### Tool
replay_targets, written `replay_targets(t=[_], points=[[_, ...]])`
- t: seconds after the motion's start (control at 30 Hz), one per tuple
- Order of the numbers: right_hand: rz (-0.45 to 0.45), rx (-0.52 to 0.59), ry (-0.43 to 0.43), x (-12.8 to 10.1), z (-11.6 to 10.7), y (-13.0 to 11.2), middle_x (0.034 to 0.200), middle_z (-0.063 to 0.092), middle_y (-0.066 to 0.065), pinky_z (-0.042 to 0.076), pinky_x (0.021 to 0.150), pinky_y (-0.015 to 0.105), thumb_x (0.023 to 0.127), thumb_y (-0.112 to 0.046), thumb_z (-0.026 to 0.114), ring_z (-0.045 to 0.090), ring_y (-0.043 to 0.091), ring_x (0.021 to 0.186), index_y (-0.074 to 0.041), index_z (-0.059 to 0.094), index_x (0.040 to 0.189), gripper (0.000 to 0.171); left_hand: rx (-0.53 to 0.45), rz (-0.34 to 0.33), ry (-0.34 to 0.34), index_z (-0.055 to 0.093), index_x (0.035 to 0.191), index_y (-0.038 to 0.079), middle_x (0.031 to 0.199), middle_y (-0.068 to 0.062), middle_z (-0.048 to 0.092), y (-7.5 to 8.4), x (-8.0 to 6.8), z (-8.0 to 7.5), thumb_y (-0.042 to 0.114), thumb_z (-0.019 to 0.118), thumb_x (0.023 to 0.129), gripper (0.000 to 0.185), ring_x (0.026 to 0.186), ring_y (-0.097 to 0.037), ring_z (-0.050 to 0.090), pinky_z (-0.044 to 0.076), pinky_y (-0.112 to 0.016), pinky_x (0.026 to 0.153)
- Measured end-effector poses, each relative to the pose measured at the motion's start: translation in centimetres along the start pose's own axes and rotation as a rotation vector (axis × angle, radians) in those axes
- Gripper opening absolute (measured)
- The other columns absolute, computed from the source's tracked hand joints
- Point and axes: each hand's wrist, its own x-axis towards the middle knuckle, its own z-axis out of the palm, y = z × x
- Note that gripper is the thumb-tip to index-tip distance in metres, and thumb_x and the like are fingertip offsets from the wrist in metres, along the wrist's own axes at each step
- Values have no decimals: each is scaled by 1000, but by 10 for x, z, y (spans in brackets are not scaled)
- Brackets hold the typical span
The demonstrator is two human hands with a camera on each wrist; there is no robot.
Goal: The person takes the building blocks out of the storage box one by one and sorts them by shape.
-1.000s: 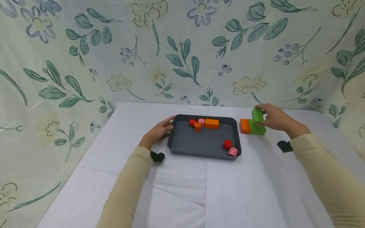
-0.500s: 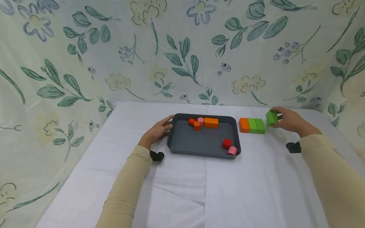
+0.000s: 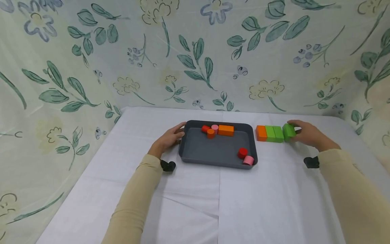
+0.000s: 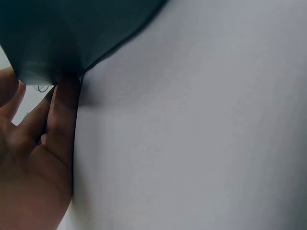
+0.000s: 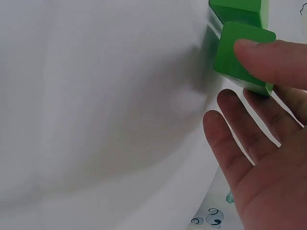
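A dark grey tray (image 3: 217, 162) lies mid-table. My left hand (image 3: 178, 133) rests with straight fingers (image 4: 62, 120) against the tray's left wall (image 4: 72, 33). To the right of the tray an orange block (image 3: 261, 133) and two green blocks (image 3: 274, 134) stand in a row on the cloth. My right hand (image 3: 294, 130) holds a green cube (image 3: 288, 131) down at the row's right end. In the right wrist view the thumb (image 5: 268, 60) presses on the cube (image 5: 242, 57), which sits next to a green block (image 5: 237, 12).
Inside the tray, at the back, are a red cylinder (image 3: 205, 128), a pink cylinder (image 3: 215, 128), an orange cylinder (image 3: 211, 133) and an orange block (image 3: 225, 130). A red cylinder (image 3: 242, 153) and a pink cylinder (image 3: 248, 160) lie at its front right. A floral curtain rings the white-clothed table.
My right hand carried the green cube from above the green blocks out to the right, then brought it down against the row's right end. The left hand stayed at the tray.
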Motion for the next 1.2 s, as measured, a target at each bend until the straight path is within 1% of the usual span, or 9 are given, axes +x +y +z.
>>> replay_targets(t=[0.13, 0.47, 0.63, 0.87, 1.03, 1.2], points=[[-7, -13, 11, -1, 2, 2, 150, 22, 41, 39, 106, 70, 89, -9, 66, 33, 61, 132, 9, 20, 152, 80, 2, 8, -4, 28, 156, 38, 166, -4, 26, 1, 0, 0, 21, 45, 106, 55, 153, -27, 28, 33, -46, 124], [23, 23, -3, 2, 10, 0, 153, 20, 40, 41, 106, 69, 88, -5, 64, 31, 60, 134, 5, 19, 154, 80, 7, 11, -2, 27, 156, 38, 166, -5, 25, 0, -1, 0, 21, 44, 106, 56, 154, -26, 26, 33, -46, 124], [31, 41, -15, 6, 13, 5, 155, 18, 39, 39, 107, 70, 88, -6, 63, 29, 59, 136, 3, 18, 155, 81, 8, 22, -7, 26, 156, 38, 166, -6, 24, -1, -1, 0, 21, 44, 106, 56, 154, -27, 26, 32, -47, 124], [15, 46, -37, 5, 13, 6, 155, 17, 39, 37, 108, 70, 87, -6, 64, 29, 59, 135, 3, 18, 155, 82, 21, 18, -5, 26, 157, 38, 166, -5, 24, 1, -2, 1, 22, 44, 106, 56, 154, -26, 24, 31, -47, 125], [31, 61, -49, 6, 14, 6, 156, 16, 39, 33, 111, 71, 88, -8, 63, 27, 59, 137, 2, 15, 156, 84, 24, 15, -3, 26, 156, 39, 167, -4, 24, 1, -2, 2, 22, 44, 106, 55, 154, -26, 24, 31, -47, 125], [45, 80, -55, 8, 16, 7, 156, 15, 38, 29, 113, 72, 89, -10, 63, 25, 58, 138, 0, 13, 157, 85, 23, 21, 0, 26, 157, 37, 167, -5, 24, 0, -3, 2, 21, 43, 107, 56, 154, -27, 26, 32, -47, 124]])
